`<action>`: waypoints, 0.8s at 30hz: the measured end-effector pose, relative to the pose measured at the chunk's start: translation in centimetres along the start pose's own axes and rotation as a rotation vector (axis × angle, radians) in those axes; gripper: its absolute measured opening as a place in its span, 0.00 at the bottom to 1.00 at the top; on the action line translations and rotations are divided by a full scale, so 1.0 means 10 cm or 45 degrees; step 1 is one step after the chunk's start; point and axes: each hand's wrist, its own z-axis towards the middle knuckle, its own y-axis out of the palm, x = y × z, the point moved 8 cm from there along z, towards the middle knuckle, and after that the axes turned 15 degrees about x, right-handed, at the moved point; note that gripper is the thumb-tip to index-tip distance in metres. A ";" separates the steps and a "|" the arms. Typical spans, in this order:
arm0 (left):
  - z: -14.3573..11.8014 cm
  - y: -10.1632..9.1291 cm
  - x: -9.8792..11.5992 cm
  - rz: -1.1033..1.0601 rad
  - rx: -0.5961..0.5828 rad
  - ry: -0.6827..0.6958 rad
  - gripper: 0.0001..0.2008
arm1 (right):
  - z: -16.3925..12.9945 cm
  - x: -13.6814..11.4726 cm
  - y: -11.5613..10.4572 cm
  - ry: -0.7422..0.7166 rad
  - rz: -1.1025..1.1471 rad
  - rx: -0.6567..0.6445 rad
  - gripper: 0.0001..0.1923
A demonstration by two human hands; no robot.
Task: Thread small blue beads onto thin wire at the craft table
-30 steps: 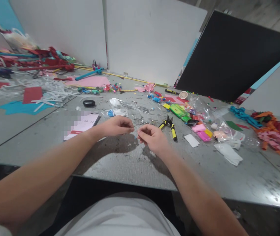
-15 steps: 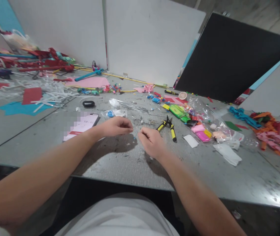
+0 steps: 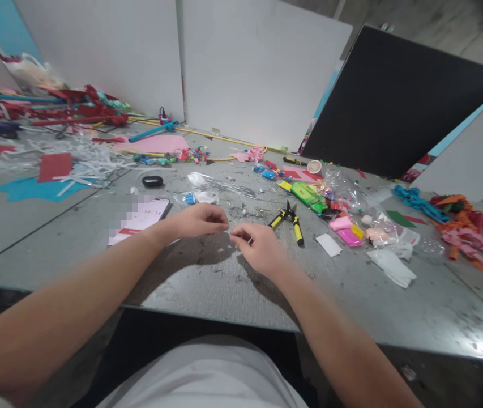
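Hands (image 3: pixel 228 235) fingertips pinched together, item between too small to tell

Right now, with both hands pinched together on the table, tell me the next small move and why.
Probably hold the left hand steady and work the right hand fingertips closer. Both grips meet fingertip to fingertip above the grey table, on something too small to make out.
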 end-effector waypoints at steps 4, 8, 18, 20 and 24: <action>0.00 0.00 -0.01 -0.006 -0.006 0.007 0.11 | -0.01 0.03 0.02 0.041 -0.026 -0.041 0.08; 0.01 0.00 -0.01 -0.017 -0.005 0.023 0.11 | -0.01 -0.02 0.02 0.007 -0.024 -0.076 0.13; -0.03 0.01 0.05 -0.043 -0.011 0.000 0.09 | 0.00 0.03 -0.04 0.079 0.034 0.034 0.14; -0.04 0.03 0.09 -0.100 -0.038 -0.004 0.10 | 0.00 0.00 -0.03 0.031 0.045 0.022 0.16; -0.06 0.06 0.14 -0.163 -0.078 0.017 0.10 | 0.00 -0.04 -0.06 -0.009 0.089 0.064 0.11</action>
